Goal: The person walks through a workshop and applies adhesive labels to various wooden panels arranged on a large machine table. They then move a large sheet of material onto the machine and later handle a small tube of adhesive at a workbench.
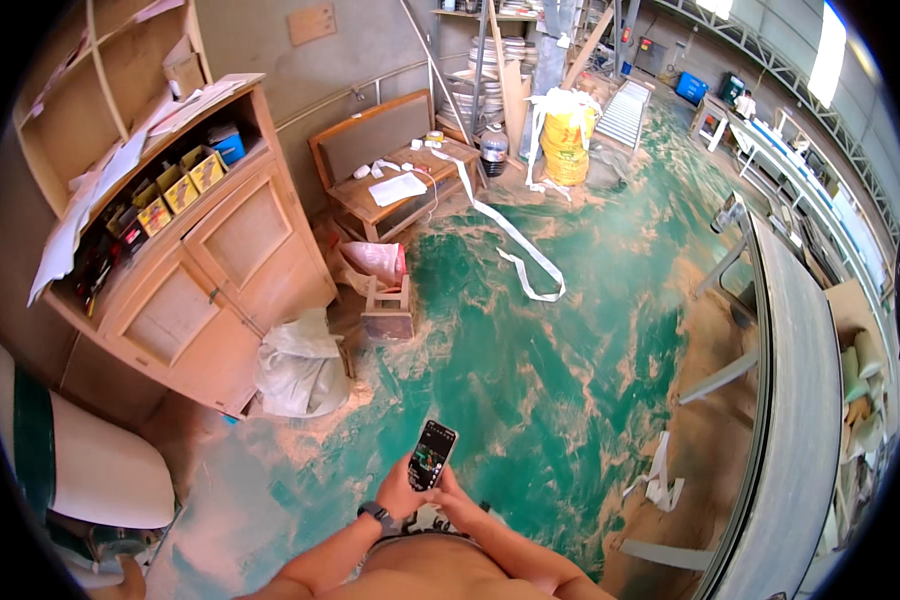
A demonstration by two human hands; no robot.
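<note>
Smartphone point(433, 453) sits low in the head view, raised in front of the person's torso above the green, sawdust-strewn floor point(530, 370), screen lit and facing up. The left hand point(402, 490), with a dark watch point(377, 514) at the wrist, cups its lower half, fingers wrapped round the edge and gripping the phone. The right hand point(457, 500) touches the bottom end from the other side; whether its fingers are closed on the phone I cannot tell. I judge the phone light, rigid, smooth-backed and fragile at the glass, best held along its long edges. Well apart on the left stand a wooden cabinet point(210, 260) and a white sack point(300, 370); a long grey counter point(800, 420) runs along the right.
</note>
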